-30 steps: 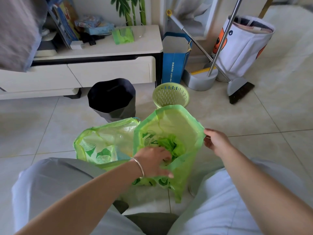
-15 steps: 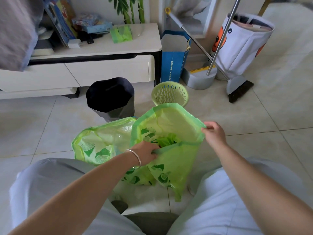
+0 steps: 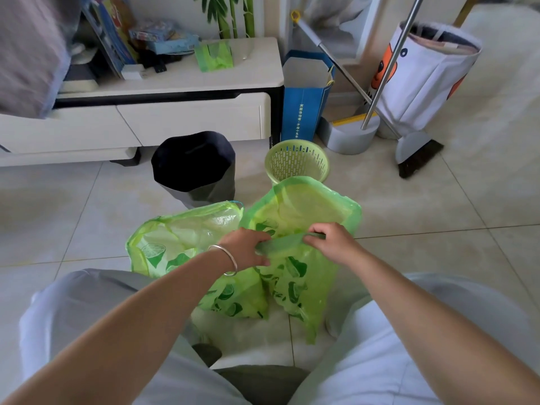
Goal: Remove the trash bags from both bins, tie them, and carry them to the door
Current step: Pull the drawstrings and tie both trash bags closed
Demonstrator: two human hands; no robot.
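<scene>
1. The right trash bag (image 3: 301, 276), green with lime-slice prints, stands on the tiled floor (image 3: 409, 206) between the person's knees; its mouth gapes at the far side.
2. The left hand (image 3: 248, 247), silver bangle on the wrist, has its grip closed on the bag's near rim.
3. The right hand (image 3: 333, 244) pinches the same rim just beside it.
4. The left trash bag (image 3: 175, 244) touches the first, mouth open.
5. Behind stand a black bin (image 3: 198, 171) and a green basket bin (image 3: 296, 162).
6. A blue paper bag (image 3: 304, 112) carries vertical white characters, too small to read.
</scene>
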